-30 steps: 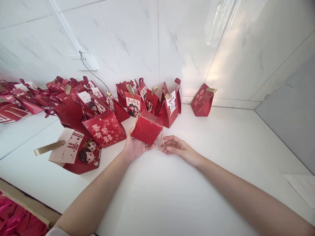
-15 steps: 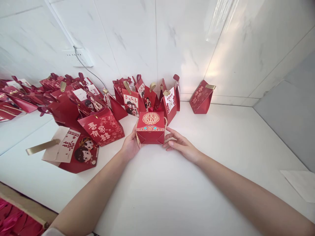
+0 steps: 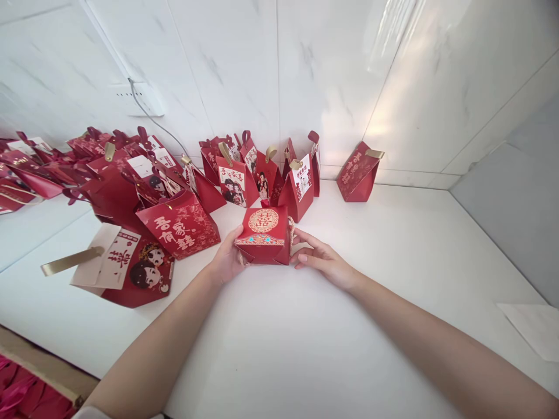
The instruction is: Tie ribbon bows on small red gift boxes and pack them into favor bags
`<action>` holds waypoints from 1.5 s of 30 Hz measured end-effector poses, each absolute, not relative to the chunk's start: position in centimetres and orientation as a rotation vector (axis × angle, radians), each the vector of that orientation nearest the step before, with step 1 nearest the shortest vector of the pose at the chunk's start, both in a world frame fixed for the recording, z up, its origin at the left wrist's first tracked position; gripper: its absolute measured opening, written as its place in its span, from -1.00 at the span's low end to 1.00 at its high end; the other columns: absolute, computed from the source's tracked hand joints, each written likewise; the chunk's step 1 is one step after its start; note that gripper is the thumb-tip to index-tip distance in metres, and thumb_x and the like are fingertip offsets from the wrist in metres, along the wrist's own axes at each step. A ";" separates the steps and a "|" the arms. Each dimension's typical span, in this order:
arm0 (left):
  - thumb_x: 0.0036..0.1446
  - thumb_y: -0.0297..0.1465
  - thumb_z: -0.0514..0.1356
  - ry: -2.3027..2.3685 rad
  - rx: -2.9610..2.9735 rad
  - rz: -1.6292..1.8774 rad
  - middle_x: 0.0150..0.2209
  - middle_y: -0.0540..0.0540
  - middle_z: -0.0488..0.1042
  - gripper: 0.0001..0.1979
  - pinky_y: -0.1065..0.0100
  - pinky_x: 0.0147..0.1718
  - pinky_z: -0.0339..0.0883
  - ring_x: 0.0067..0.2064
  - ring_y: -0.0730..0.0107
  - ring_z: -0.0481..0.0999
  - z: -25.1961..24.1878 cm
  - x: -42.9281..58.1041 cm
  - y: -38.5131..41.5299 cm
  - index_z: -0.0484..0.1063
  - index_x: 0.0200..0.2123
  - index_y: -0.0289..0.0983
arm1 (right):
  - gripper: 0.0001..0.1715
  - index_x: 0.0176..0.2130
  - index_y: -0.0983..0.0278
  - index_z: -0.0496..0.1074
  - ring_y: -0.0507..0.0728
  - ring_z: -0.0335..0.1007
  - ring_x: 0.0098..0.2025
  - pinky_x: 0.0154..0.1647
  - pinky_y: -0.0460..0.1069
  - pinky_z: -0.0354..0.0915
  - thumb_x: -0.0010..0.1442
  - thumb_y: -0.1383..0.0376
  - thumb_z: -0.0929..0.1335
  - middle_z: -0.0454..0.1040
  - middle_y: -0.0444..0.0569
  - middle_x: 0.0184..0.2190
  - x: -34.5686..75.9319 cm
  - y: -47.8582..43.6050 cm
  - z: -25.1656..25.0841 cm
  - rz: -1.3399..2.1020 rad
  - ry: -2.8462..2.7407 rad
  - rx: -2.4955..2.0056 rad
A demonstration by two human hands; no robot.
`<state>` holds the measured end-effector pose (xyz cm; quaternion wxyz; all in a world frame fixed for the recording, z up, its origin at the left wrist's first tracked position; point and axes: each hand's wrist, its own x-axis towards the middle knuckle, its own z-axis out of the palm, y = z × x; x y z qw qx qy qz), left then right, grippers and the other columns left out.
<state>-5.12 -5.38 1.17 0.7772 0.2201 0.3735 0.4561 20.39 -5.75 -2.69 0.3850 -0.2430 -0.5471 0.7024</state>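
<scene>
- Head view: box, red, gold emblem on top; held between the hands, in front of the rear bag. Whether the counter is touched cannot be told.
- Left hand: clamped on the box's left side.
- Right hand: thumb and fingers parted beside the cord; contact cannot be told.
- Risk, slipping: box could be dropped or tilted if the left grip were loosened.
- Risk, snagging: cord could be caught by the right fingers.
- Risk, toppling: rear bag could be knocked over if the box were pushed back.
</scene>
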 end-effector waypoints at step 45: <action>0.25 -0.15 0.09 0.640 0.538 0.957 -0.15 -0.21 0.62 -0.58 0.09 0.02 0.42 -0.08 0.08 0.61 0.4 -4.7 -5.5 0.45 0.00 -0.32 | -0.30 0.28 0.12 0.13 0.13 0.49 -0.10 -0.04 0.09 0.40 0.24 0.08 0.37 0.40 0.05 0.02 20.1 -5.7 -2.9 1.818 -1.353 -0.664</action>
